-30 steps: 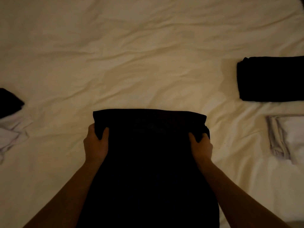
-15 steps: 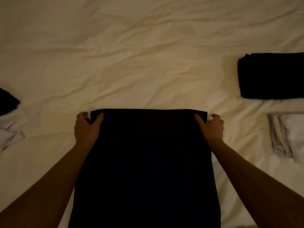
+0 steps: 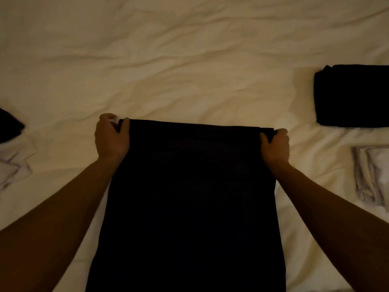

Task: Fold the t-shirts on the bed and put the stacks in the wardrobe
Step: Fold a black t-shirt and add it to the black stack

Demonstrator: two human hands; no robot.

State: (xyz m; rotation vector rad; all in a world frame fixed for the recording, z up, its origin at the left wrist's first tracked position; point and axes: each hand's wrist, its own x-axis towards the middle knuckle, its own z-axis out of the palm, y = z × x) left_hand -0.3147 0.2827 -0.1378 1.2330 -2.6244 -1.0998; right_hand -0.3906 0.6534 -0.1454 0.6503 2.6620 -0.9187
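Observation:
A black t-shirt [image 3: 189, 197] lies as a long narrow strip on the cream bed sheet [image 3: 168, 70], running from the middle of the bed down to the near edge of view. My left hand [image 3: 111, 138] pinches its far left corner. My right hand [image 3: 275, 146] pinches its far right corner. The far edge is pulled straight between both hands. A folded black stack [image 3: 353, 95] sits at the right, and a folded white stack [image 3: 372, 178] lies just below it.
At the left edge lie a dark garment [image 3: 8, 127] and a crumpled white garment [image 3: 12, 165], both unfolded. The wrinkled sheet stretches across the far half of the bed. No wardrobe is in view.
Both hands slid outward from on top of the shirt to its far corners and drew the far edge flat and straight, a little farther up the bed.

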